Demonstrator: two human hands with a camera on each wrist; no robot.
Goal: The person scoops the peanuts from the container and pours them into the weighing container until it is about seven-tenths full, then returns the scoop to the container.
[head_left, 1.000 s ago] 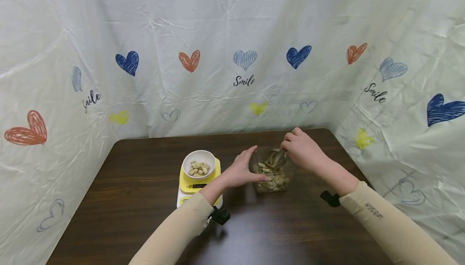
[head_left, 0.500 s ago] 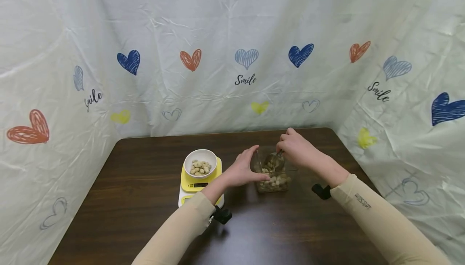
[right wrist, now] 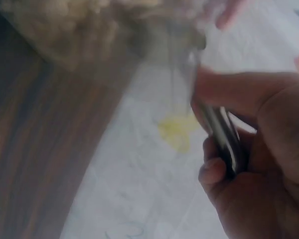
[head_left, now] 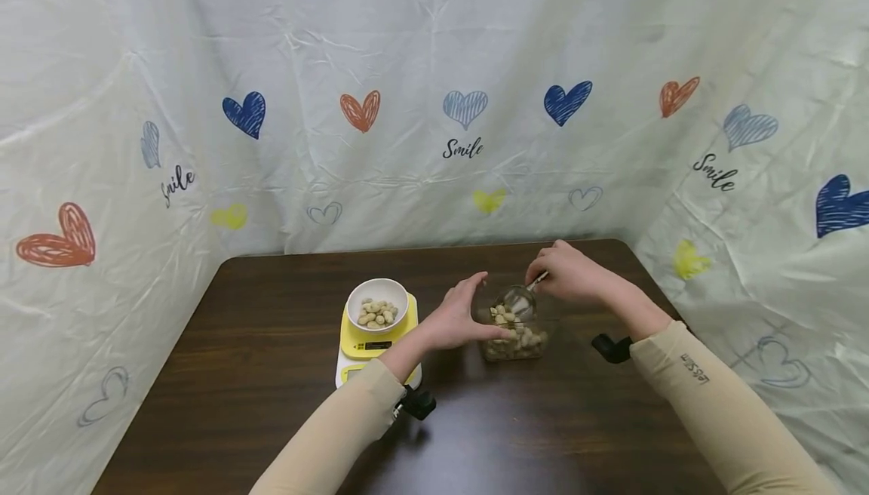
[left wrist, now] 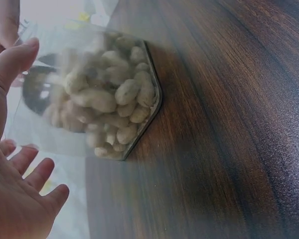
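Note:
A clear plastic container (head_left: 517, 340) partly filled with peanuts stands on the dark wooden table (head_left: 271, 404). My left hand (head_left: 462, 318) holds its left side, thumb along the near wall and fingers at the far wall. In the left wrist view the container (left wrist: 114, 99) lies beyond my left hand (left wrist: 15, 199). My right hand (head_left: 573, 272) pinches the handle of a metal spoon (head_left: 521, 300) whose bowl sits in the container's mouth above the peanuts. The right wrist view is blurred: my right hand (right wrist: 259, 169) grips the spoon handle (right wrist: 222, 134).
A white bowl (head_left: 376, 305) with peanuts sits on a yellow kitchen scale (head_left: 370, 348) left of the container. White sheets with heart prints hang on three sides of the table. Bare tabletop lies at the front and at the far left.
My right hand has drawn back a little to the right and the spoon handle now shows above the container's rim. The left hand stays on the container.

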